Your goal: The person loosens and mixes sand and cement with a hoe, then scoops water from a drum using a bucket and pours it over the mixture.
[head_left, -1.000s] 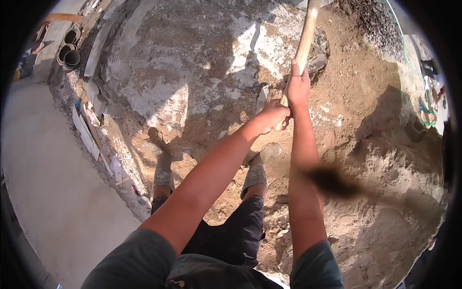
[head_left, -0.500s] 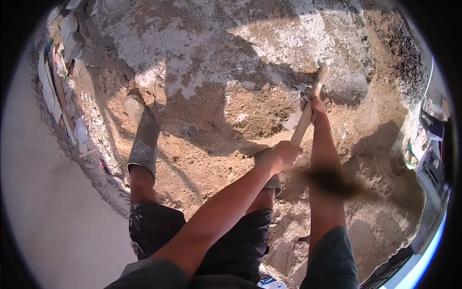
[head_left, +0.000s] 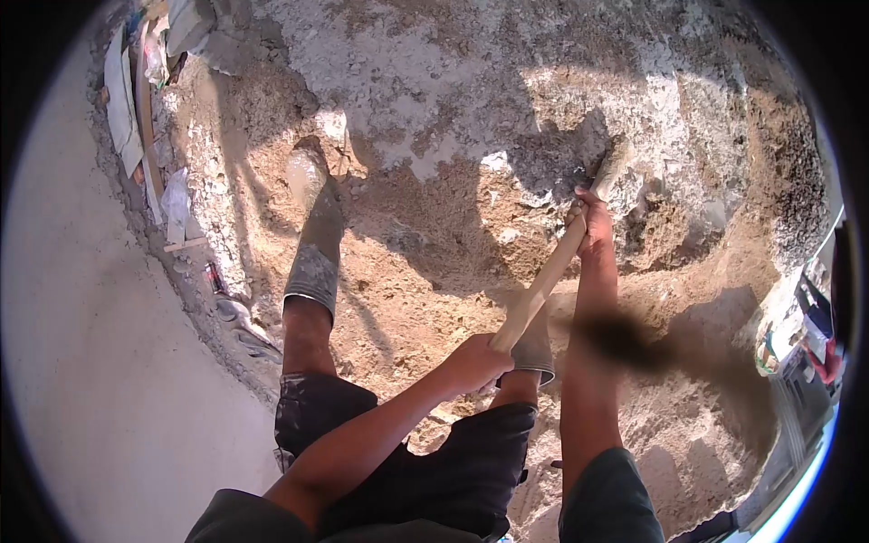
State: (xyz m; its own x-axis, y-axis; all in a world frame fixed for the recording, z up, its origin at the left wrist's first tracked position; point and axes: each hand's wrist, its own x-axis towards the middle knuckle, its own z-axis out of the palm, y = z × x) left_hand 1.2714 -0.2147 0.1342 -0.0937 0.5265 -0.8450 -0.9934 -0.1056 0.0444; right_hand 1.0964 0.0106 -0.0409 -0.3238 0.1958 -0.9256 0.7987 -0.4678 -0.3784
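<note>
My left hand (head_left: 480, 364) is closed around the near end of a long pale wooden handle (head_left: 543, 285), just in front of my right knee. Farther up the same handle, my right hand (head_left: 593, 220) grips it with the arm stretched forward. The handle slants away to the upper right, and its far end meets the grey, crumbly material on the mound. The tool's head is buried or blends into the rubble, so its kind cannot be made out. Around it lies a heap of brown sand and grey-white powder (head_left: 407, 109).
My grey boots (head_left: 317, 258) stand in the sand. At left runs a smooth pale surface (head_left: 136, 380), edged by boards (head_left: 145, 118) and scraps. Assorted items (head_left: 815, 308) lie at the right edge. A dark blur covers part of my right forearm.
Both hands keep hold of the handle. My left hand has come back toward my body and left. The tool's far end now sits in disturbed grey material, and the view has shifted somewhat.
</note>
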